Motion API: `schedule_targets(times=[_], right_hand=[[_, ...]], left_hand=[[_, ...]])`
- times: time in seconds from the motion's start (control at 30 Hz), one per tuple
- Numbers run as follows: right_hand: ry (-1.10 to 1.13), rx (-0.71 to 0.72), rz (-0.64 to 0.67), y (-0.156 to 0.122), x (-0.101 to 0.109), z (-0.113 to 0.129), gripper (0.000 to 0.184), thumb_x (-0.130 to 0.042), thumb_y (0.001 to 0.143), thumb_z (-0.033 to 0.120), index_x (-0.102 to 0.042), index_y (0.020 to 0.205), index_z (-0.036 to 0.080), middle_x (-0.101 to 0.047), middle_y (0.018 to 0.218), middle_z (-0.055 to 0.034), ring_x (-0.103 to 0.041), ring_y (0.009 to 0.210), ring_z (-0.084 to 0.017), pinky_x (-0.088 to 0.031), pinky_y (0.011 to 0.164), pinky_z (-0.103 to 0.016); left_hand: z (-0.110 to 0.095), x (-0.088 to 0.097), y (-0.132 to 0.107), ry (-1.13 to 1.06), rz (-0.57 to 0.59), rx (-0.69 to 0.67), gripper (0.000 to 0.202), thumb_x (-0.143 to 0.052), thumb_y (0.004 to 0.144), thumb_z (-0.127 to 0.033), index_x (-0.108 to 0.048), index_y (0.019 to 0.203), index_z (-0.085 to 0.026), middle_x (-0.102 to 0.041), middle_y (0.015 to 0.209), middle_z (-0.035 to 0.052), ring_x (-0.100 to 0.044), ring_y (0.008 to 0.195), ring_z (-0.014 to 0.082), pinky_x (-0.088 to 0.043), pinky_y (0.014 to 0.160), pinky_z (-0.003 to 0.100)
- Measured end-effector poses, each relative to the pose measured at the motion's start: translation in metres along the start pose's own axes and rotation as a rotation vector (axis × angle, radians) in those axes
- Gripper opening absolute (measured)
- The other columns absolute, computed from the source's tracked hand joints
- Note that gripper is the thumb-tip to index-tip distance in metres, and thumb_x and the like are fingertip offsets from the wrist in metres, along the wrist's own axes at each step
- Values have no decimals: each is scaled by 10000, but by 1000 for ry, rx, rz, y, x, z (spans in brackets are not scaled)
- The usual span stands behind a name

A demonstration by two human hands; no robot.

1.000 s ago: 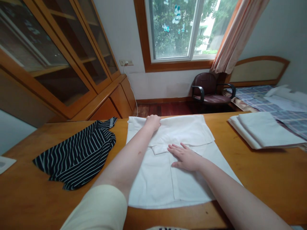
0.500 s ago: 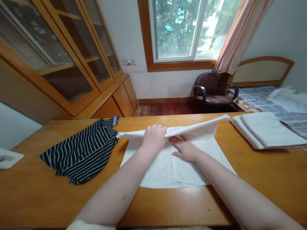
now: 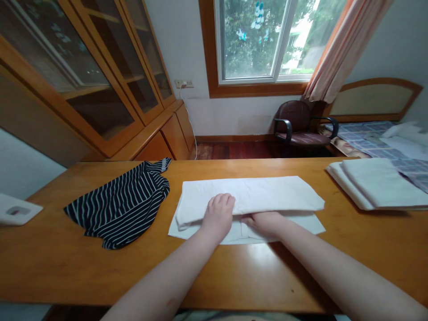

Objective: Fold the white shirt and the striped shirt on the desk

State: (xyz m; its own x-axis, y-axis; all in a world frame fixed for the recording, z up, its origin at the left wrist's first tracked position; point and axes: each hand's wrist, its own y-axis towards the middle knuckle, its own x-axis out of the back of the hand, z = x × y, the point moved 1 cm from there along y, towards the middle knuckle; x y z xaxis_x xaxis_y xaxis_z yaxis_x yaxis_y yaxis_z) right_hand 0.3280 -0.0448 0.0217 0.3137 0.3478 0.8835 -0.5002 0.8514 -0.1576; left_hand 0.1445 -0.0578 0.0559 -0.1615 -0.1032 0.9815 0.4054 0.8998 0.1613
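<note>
A white shirt point(image 3: 249, 196) lies on the wooden table point(image 3: 67, 276), its far part folded toward me into a wide flat layer over the lower part. My left hand point(image 3: 218, 217) is curled on the near edge of that fold, holding it. My right hand point(image 3: 265, 224) lies flat just to its right, with its fingers tucked at the fold's edge on the lower layer. The fingertips are hidden. To the left of both hands lies a crumpled black-and-white striped garment point(image 3: 122, 207).
A stack of folded white cloth point(image 3: 377, 185) lies at the table's right end, and a white flat object point(image 3: 16, 209) sits at its left edge. Behind the table are a wooden glass-fronted cabinet point(image 3: 83, 89), a dark office chair point(image 3: 297, 127) and a bed point(image 3: 368, 133).
The raised white fold has come down and now lies flat over the shirt. My left hand has moved nearer me, and the shirt's lower part is mostly covered.
</note>
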Motion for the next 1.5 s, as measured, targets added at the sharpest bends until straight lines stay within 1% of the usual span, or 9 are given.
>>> schedule_targets(times=[0.17,0.5,0.73,1.03,1.17,1.27,1.37,1.43,1.5], right_hand=[[-76,-53,-47,-34,-18,1,586,-471,848,502,-498,1320,155,-519,1320,-134,-437,1250,-294,-292,1058,-419],[68,-90,-28,-20,-6,-2,600,-419,867,503,-395,1401,231,-405,1420,-52,-313,1338,-257,-189,1124,-439],[169,3,34,-20,-5,-4,527,-383,893,454,-419,1384,265,-457,1385,-31,-322,1334,-235,-191,1129,-438],[277,-209,1,-44,18,-61,629,-654,681,570,-603,1204,225,-612,1204,-105,-507,1173,-297,-348,1031,-432],[454,-292,-125,-46,34,-83,553,-631,687,587,-663,1065,185,-661,1067,-114,-580,1039,-279,-406,959,-413],[673,-234,72,-49,35,-70,533,-481,799,595,-671,971,128,-684,859,-105,-618,710,-198,-493,697,-354],[798,-49,391,-53,29,-36,432,-550,800,508,-646,973,123,-682,804,-75,-562,558,-132,-456,542,-279],[713,29,295,-54,25,-16,328,-578,803,435,-640,917,133,-677,783,-66,-570,602,-137,-459,573,-278],[456,78,-7,-51,22,-4,224,-576,816,347,-646,907,154,-675,849,-76,-587,755,-172,-466,707,-323]], left_hand=[[6,-17,-3,15,64,-115,486,-354,858,-124,-434,1331,-203,-410,1424,84,-356,1300,237,-245,1082,424],[2,0,-15,82,158,-133,505,-326,862,-85,-435,1346,-178,-437,1408,75,-375,1303,226,-299,1065,425],[0,-42,-35,36,265,-108,622,-330,811,-53,-315,1420,-175,-302,1483,75,-275,1358,244,-261,1078,484],[7,-50,-31,-78,312,-73,709,-336,753,-5,-282,1434,-196,-251,1504,49,-217,1380,215,-195,1112,481],[8,-38,-30,-89,192,-100,637,-362,753,1,-387,1370,-153,-352,1455,120,-287,1353,236,-249,1088,493],[-8,-27,-40,-171,41,-247,489,-384,802,-57,-502,1267,-155,-487,1351,127,-425,1260,230,-351,1038,446],[-33,-25,-53,-251,39,-442,371,-416,863,-194,-548,1209,-173,-562,1264,98,-501,1168,209,-410,993,376],[-46,-30,-60,-211,75,-446,431,-447,876,-314,-498,1271,-147,-515,1318,121,-435,1238,243,-361,1035,402],[-52,-38,-63,-152,113,-414,540,-450,877,-408,-432,1334,-121,-451,1379,140,-353,1301,267,-303,1069,424]])
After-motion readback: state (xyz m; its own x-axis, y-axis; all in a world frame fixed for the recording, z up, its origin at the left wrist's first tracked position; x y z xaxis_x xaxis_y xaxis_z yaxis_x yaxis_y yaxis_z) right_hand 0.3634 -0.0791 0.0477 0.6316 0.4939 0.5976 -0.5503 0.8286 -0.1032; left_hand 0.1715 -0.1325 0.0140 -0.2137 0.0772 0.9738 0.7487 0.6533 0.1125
